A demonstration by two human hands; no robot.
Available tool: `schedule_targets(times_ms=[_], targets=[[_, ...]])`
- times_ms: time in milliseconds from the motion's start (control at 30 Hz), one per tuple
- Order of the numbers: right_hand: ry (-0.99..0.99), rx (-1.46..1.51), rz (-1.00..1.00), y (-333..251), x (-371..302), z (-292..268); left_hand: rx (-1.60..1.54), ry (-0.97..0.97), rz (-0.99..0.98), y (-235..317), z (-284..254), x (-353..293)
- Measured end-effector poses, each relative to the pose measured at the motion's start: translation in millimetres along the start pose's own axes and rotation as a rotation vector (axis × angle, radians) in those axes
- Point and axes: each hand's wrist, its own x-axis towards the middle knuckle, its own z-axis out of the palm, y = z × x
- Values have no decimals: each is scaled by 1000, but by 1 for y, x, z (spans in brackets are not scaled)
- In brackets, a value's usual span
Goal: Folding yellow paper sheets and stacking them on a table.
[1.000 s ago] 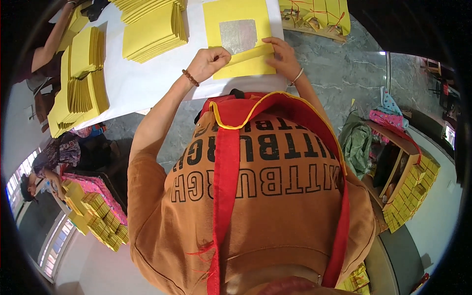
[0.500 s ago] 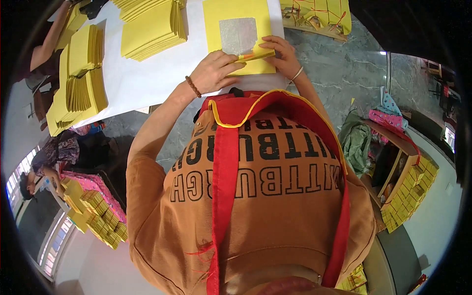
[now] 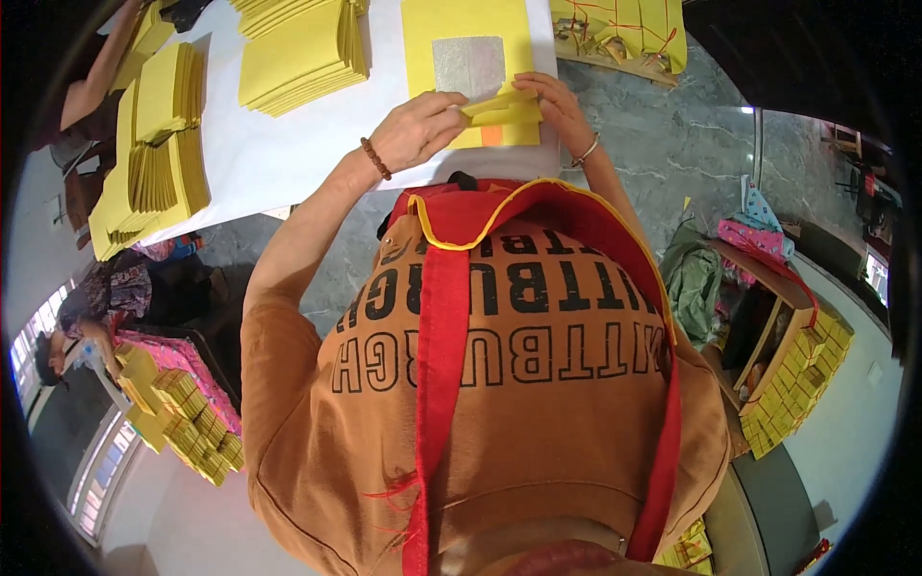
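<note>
On the white table, a yellow paper sheet (image 3: 418,48) with a silver foil square (image 3: 468,65) in its middle lies before me. A narrow folded strip of yellow paper (image 3: 497,104) crosses the foil's near edge, tilted up a little. My left hand (image 3: 420,128) is closed on the strip's left end, its fingers curled and a brown bead bracelet at the wrist. At the right end, my right hand (image 3: 559,108) pinches the strip between fingers and thumb. An orange patch (image 3: 492,135) shows on the yellow paper on the near side of the strip.
Thick stacks of folded yellow paper (image 3: 293,62) stand farther left, with more piles (image 3: 165,144) along the table's left edge (image 3: 219,213). A board with yellow paper and red strings (image 3: 619,34) is at the far right. Another person's arm (image 3: 91,77) reaches in at far left.
The folded strip has lifted and shifted slightly away from me, uncovering more of the orange patch. My left fingers have curled in more; my right hand has barely moved.
</note>
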Motion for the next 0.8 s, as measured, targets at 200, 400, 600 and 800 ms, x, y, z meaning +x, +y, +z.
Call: schedule_targets(times_ms=[200,400,600,800], targets=[[-4,-300,-45,-14,-2,2,-95,-29,-347,8,-7,7],[90,-112,121,-5,1,11,-259,-66,-525,5,-13,5],[142,-136,131,-10,2,13,-1,38,-323,-13,-18,-18],[172,-210,-165,-14,4,9,302,79,-210,-16,-6,-19]])
